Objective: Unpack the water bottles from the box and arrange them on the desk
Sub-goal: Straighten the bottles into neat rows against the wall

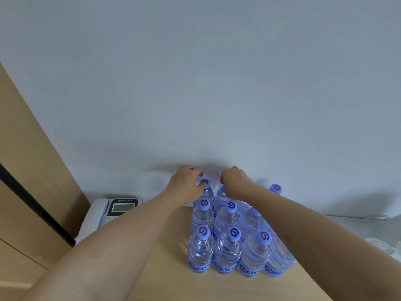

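Several clear water bottles (227,250) with purple caps and blue labels stand upright in rows on the wooden desk (165,268), close to the white wall. My left hand (186,185) reaches over the back row and grips the neck of the back-left bottle (205,189), its cap showing beside my fingers. My right hand (233,178) curls over the top of the back-middle bottle (221,196), whose cap is hidden under it. The box is out of view.
A white desk phone (108,211) with a small display sits at the desk's back left. A tan cabinet side (32,170) rises on the left. Crumpled clear plastic (386,246) lies at the right edge. A white wall stands directly behind the bottles.
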A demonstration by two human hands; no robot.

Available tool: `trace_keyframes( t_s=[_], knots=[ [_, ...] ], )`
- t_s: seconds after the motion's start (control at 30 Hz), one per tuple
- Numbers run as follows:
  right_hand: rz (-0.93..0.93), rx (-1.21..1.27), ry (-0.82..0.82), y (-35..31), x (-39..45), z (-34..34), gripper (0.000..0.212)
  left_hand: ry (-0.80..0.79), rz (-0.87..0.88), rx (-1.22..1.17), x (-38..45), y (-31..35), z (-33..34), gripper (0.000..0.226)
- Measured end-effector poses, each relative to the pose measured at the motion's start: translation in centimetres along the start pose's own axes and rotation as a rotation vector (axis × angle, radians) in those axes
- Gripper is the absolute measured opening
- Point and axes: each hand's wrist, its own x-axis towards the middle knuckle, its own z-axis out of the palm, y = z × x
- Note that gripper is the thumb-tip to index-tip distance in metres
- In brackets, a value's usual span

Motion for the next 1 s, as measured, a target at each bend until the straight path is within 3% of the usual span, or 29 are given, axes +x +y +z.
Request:
trace_keyframes(
  t_s=[0.23, 0.43, 0.77, 0.83, 0.93, 1.0],
  knots=[
    [-0.013, -0.033, 0.028, -0.2, -0.3, 0.1, 0.033, -0.005, 0.002, 0.010, -0.1, -0.1, -0.1, 0.040],
    [-0.061, 0.022, 0.195, -2.1, 0.6, -0.7, 0.028, -0.007, -0.014, 0.028, -0.5, -0.8, -0.6, 0.039],
    [-0.028, -0.028, 0.048, -5.2, 1.6, 0.2, 0.041, 0.013, -0.065, 0.029, -1.4, -3.8, -2.1, 0.039],
    [-0.068, -0.053, 0.042, -5.7, 1.7, 0.1, 0.037, 0.022, -0.069, 0.029, -1.3, -4.2, -2.3, 0.038],
    [-0.128, -0.081, 0.008, -6.1, 1.9, -0.2, 0.009, 0.027, -0.064, 0.024, -1.1, -4.4, -2.3, 0.038],
    [-0.160, -0.079, -0.009, -6.3, 2.0, -0.3, 0.016, 0.026, -0.062, 0.020, -1.0, -4.4, -2.2, 0.038]
  ],
)
